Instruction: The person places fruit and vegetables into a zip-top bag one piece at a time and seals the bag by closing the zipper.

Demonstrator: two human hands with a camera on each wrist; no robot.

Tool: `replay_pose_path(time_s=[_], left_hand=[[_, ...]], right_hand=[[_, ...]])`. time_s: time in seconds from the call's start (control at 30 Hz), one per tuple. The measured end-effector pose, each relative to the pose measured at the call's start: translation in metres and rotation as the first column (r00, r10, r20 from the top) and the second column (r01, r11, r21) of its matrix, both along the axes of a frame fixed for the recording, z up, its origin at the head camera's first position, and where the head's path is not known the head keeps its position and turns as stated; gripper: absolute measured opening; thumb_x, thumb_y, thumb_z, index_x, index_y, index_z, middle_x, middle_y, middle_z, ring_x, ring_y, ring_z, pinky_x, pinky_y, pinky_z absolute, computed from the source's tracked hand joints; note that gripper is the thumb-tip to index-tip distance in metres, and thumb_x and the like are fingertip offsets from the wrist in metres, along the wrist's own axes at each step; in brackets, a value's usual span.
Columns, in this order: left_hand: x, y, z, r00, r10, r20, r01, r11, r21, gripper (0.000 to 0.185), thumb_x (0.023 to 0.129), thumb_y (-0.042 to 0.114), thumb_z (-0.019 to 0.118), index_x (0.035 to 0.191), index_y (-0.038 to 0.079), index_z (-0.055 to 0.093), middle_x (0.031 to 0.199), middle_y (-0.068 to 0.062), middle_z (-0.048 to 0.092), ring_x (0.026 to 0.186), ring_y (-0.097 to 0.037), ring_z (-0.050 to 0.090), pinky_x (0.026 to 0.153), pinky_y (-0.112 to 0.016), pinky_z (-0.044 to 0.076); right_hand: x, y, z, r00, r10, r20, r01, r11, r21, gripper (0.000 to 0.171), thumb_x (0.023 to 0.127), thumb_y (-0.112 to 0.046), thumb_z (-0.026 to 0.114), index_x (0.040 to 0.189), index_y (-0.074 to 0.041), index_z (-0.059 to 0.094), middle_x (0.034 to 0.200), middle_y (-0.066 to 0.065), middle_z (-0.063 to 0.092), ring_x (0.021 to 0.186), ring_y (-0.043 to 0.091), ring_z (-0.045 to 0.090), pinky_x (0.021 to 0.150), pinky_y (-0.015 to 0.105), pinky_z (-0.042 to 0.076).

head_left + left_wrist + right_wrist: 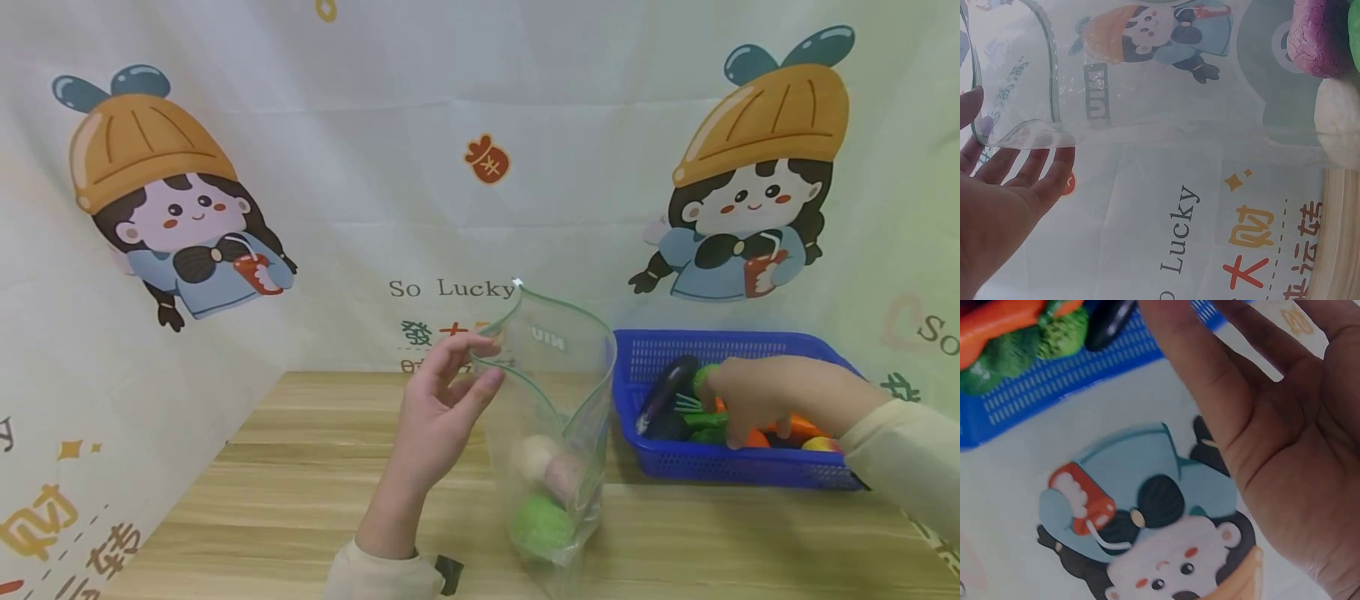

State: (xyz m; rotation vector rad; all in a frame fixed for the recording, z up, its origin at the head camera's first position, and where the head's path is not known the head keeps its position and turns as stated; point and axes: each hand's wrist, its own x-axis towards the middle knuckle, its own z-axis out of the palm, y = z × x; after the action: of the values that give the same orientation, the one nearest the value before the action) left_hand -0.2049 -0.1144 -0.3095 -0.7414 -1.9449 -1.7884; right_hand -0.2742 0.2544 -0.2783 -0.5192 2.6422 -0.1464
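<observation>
My left hand (437, 421) pinches the green-edged rim of a clear zip bag (596, 417), thumb on one side and fingers on the other. The bag stands upright, its mouth spread wide. In its bottom lie a round green item (542, 523), a cream-white one (1338, 119) and a crinkled purple-pink one (1319, 40). Over on the right, my right hand (772, 396) reaches down into a blue basket (750, 468) of toy-like produce. Its fingers are spread in the right wrist view, with nothing seen held; the head view hides some fingertips.
Inside the basket are an eggplant (670, 387), a carrot (1007, 325), broccoli (1065, 334) and other vegetables. Behind the wooden table (315, 467) hangs a printed cloth (375, 183). A small dark piece (448, 575) shows beside the left sleeve.
</observation>
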Motion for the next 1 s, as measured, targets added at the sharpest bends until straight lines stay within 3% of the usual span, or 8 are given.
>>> replay_pose_path(time_s=[0.2, 0.37, 0.47, 0.6, 0.77, 0.9, 1.0], left_hand=[[-0.001, 0.000, 0.000, 1.000, -0.001, -0.013, 0.001, 1.000, -0.005, 0.034, 0.101, -0.001, 0.068, 0.133, 0.000, 0.059, 0.135, -0.019, 0.065, 0.130, -0.020, 0.063, 0.102, -0.030, 0.061], [-0.001, 0.000, 0.000, 1.000, -0.005, -0.010, 0.005, 1.000, 0.003, 0.034, 0.101, -0.001, 0.067, 0.133, -0.002, 0.058, 0.133, -0.022, 0.065, 0.129, -0.021, 0.063, 0.099, -0.027, 0.061], [-0.001, 0.000, -0.001, 1.000, -0.003, -0.004, 0.003, 1.000, 0.004, 0.034, 0.101, -0.001, 0.067, 0.133, -0.002, 0.058, 0.133, -0.022, 0.065, 0.129, -0.019, 0.063, 0.100, -0.028, 0.061], [-0.001, 0.000, -0.002, 1.000, 0.000, -0.004, 0.000, 1.000, -0.003, 0.034, 0.101, -0.001, 0.068, 0.133, 0.000, 0.059, 0.134, -0.021, 0.065, 0.130, -0.018, 0.063, 0.102, -0.029, 0.060], [0.000, 0.000, -0.002, 1.000, -0.005, 0.002, 0.005, 1.000, 0.005, 0.033, 0.101, -0.001, 0.068, 0.133, 0.000, 0.059, 0.134, -0.024, 0.065, 0.130, -0.020, 0.063, 0.104, -0.029, 0.060], [-0.001, 0.000, -0.002, 1.000, -0.005, 0.003, 0.005, 1.000, 0.007, 0.033, 0.100, -0.001, 0.068, 0.132, 0.000, 0.059, 0.133, -0.023, 0.065, 0.130, -0.018, 0.063, 0.104, -0.029, 0.060], [-0.001, 0.001, -0.002, 1.000, -0.004, -0.003, 0.004, 1.000, 0.004, 0.033, 0.100, -0.001, 0.068, 0.132, 0.000, 0.059, 0.133, -0.022, 0.065, 0.130, -0.018, 0.063, 0.105, -0.030, 0.060]], right_hand=[[-0.001, 0.003, -0.013, 1.000, -0.005, 0.019, 0.006, 1.000, -0.008, 0.036, 0.087, 0.002, 0.082, 0.120, 0.000, 0.068, 0.098, 0.010, 0.063, 0.071, 0.020, 0.066, 0.059, 0.035, 0.066], [-0.004, 0.005, -0.013, 0.995, 0.070, -0.073, -0.069, 0.998, 0.008, 0.023, 0.087, -0.001, 0.084, 0.106, -0.005, 0.072, 0.088, 0.004, 0.065, 0.070, 0.017, 0.063, 0.060, 0.030, 0.064], [-0.008, 0.006, -0.011, 0.982, 0.124, -0.146, -0.124, 0.992, 0.006, 0.019, 0.087, -0.001, 0.083, 0.103, -0.006, 0.074, 0.089, 0.001, 0.069, 0.075, 0.016, 0.063, 0.068, 0.034, 0.065], [-0.013, 0.007, -0.002, 0.966, 0.154, -0.207, -0.163, 0.986, -0.025, 0.021, 0.088, 0.001, 0.077, 0.109, -0.001, 0.076, 0.100, 0.005, 0.076, 0.087, 0.019, 0.069, 0.080, 0.043, 0.068], [-0.016, 0.005, 0.013, 0.952, 0.151, -0.268, -0.169, 0.985, -0.045, 0.024, 0.091, 0.002, 0.071, 0.115, 0.001, 0.075, 0.106, 0.010, 0.077, 0.086, 0.019, 0.067, 0.075, 0.038, 0.066], [-0.014, 0.002, 0.026, 0.911, 0.145, -0.387, -0.186, 0.980, -0.071, 0.019, 0.093, 0.001, 0.072, 0.112, -0.003, 0.075, 0.103, 0.007, 0.077, 0.084, 0.018, 0.066, 0.074, 0.039, 0.065], [-0.008, -0.001, 0.041, 0.840, 0.144, -0.522, -0.228, 0.968, -0.101, 0.016, 0.092, 0.000, 0.076, 0.107, -0.006, 0.077, 0.100, 0.004, 0.078, 0.084, 0.017, 0.068, 0.075, 0.041, 0.065]])
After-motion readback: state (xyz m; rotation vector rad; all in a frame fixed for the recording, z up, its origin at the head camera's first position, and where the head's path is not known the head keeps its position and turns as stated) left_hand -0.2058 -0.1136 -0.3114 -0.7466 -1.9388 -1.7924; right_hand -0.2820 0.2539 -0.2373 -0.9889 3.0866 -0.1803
